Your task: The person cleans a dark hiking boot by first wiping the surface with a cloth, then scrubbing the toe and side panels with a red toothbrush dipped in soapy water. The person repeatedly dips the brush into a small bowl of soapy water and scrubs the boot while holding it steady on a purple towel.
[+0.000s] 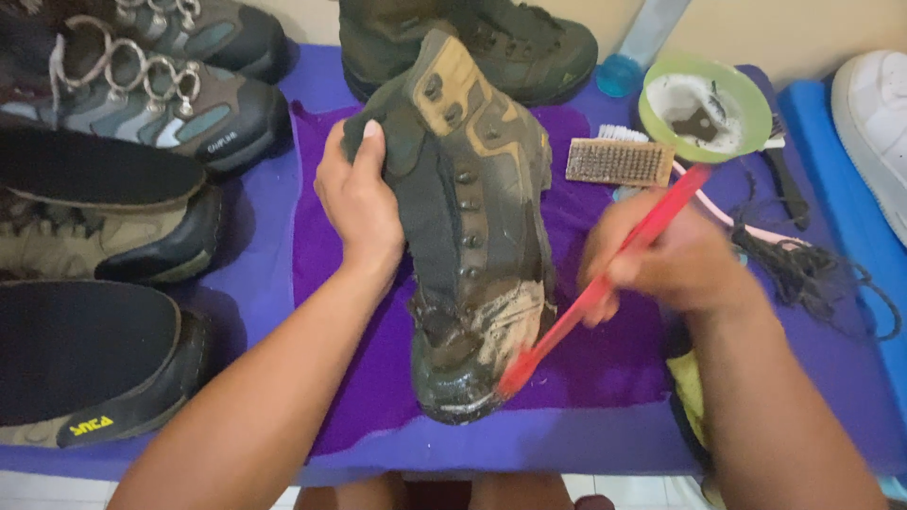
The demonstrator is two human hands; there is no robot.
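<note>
A dark olive hiking boot (482, 217) without laces lies on a purple cloth (605, 359), toe toward me, its toe cap wet and soapy. My left hand (361, 203) grips the boot's ankle collar from the left. My right hand (666, 263) is closed around a red toothbrush (605, 283), blurred with motion. The brush head rests against the right side of the boot's toe.
Several other boots (142, 104) and black insoles (80, 349) crowd the left side. A second olive boot (491, 42) stands behind. A wooden brush (619, 161), a green bowl (746, 94) of foam, loose black laces (803, 269) and a white shoe (874, 113) lie to the right.
</note>
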